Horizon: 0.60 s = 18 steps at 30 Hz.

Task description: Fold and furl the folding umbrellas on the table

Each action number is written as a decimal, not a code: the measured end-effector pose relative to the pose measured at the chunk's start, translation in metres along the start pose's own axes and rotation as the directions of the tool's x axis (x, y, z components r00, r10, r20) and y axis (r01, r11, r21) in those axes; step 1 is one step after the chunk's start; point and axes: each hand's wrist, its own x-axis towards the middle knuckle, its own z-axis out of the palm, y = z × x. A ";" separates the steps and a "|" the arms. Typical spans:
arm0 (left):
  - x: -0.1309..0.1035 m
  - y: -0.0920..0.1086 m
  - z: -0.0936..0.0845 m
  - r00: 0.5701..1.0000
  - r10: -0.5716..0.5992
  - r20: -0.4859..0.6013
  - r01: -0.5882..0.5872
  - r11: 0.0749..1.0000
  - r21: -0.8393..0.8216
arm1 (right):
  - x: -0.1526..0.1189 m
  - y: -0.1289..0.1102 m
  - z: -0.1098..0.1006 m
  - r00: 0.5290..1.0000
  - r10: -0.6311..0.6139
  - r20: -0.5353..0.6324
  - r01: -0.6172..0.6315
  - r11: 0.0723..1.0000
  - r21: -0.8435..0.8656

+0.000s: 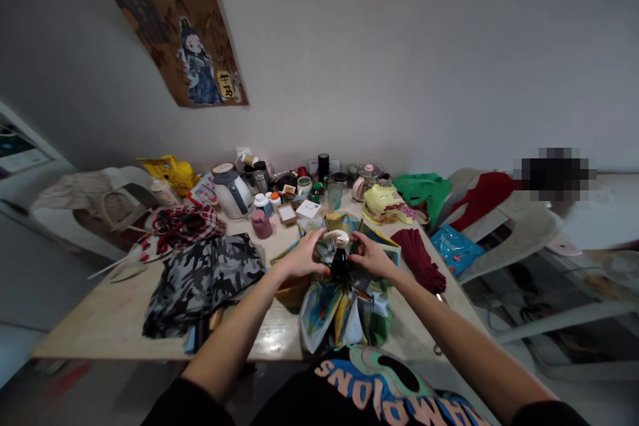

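Observation:
A multicoloured umbrella [319,309], partly folded with loose fabric panels, lies on the table in front of me. Its pale, shiny handle [338,238] points up between my hands. My left hand [307,256] is at the left of the handle, fingers curved and apart from the thumb. On the other side, my right hand [372,256] curves around the handle area, its fingertips near the dark ribs. Whether the fingertips grip the ribs is too small to tell.
A camouflage umbrella [207,283] lies left, a dark red one [418,258] right. Behind stand a kettle [232,193], a pink cup [261,223], bottles, jars and a yellow bag [384,204]. Chairs flank the table [100,319]; a person [556,176] is at the far right.

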 end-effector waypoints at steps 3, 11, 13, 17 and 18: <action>-0.027 -0.005 -0.007 0.998 -0.045 0.054 0.035 0.985 0.169 | -0.005 0.001 -0.003 1.000 0.021 0.009 -0.021 1.000 0.019; -0.038 -0.010 0.010 0.973 -0.058 -0.223 0.112 0.964 0.240 | -0.010 -0.003 -0.008 1.000 -0.019 0.012 0.021 0.994 -0.107; -0.043 -0.020 0.009 0.974 -0.095 -0.207 0.129 0.979 0.157 | -0.011 -0.003 -0.009 1.000 -0.024 0.011 0.026 0.991 -0.135; -0.039 -0.033 0.008 0.966 -0.178 -0.190 0.199 0.975 0.097 | -0.009 -0.005 -0.007 0.999 -0.027 0.027 0.030 0.991 -0.134; -0.033 -0.033 0.009 0.962 -0.190 -0.196 0.207 0.976 0.073 | -0.008 -0.006 -0.005 0.999 -0.030 0.034 0.034 0.992 -0.123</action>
